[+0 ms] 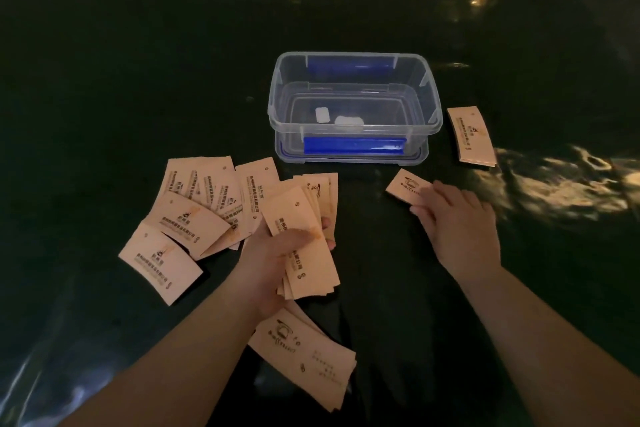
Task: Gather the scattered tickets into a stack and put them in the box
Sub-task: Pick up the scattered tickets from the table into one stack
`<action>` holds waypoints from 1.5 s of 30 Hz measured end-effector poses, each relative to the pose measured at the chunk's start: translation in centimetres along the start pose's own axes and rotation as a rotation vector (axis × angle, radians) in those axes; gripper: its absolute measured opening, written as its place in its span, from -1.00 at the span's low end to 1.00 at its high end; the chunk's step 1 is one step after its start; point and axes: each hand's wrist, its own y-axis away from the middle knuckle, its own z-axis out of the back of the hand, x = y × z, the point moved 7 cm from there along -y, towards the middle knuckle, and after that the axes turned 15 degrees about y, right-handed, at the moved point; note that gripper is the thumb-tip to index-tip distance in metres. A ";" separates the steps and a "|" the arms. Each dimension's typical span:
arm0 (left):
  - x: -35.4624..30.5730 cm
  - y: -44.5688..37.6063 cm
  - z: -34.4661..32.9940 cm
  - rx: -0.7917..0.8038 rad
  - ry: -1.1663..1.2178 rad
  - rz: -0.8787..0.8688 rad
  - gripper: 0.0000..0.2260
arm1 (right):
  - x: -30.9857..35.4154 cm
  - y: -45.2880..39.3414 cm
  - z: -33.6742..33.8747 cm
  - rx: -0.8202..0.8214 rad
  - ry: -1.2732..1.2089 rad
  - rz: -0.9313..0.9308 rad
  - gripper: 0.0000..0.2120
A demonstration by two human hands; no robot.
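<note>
Progress: we judge the gathering about midway; a partial stack is in hand, nothing has gone into the box yet.

Left hand: our left hand is closed around a stack of tickets, thumb laid across the top ticket, the lower ends fanned out unevenly.

Right hand: our right hand lies flat on the table, fingers spread only a little, the fingertips pressing on a single ticket in front of the box. It covers that ticket's near end; we see no pinch or lift.

Left to gather: a fanned spread of loose tickets to the left of the held stack, overlapping one another; a small pile near our left forearm; another small pile just to the right of the box.

Box: the clear plastic box stands open at the table's middle, blue clips on its long sides, apparently resting on its own lid. Two small white pieces lie on its bottom; no tickets inside.

Ticket look: pale pinkish slips, slightly curved along the edges, dark print and a small logo; some face up one way, some the other. The print is too small to read.

Lighting: dim, with glare on the dark table cover.
</note>
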 end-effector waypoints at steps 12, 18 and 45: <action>-0.4 0.8 -0.6 0.110 -0.069 0.014 -0.35 | 10.1 8.7 4.1 0.613 -1.325 -0.362 -0.89; -1.8 1.2 1.3 0.043 -0.008 -0.033 -0.55 | 10.8 8.6 3.9 0.365 -1.159 -0.263 -0.87; -1.2 1.1 2.3 -0.058 0.097 0.017 -0.70 | 5.5 5.1 0.3 0.197 -0.318 -0.273 -0.30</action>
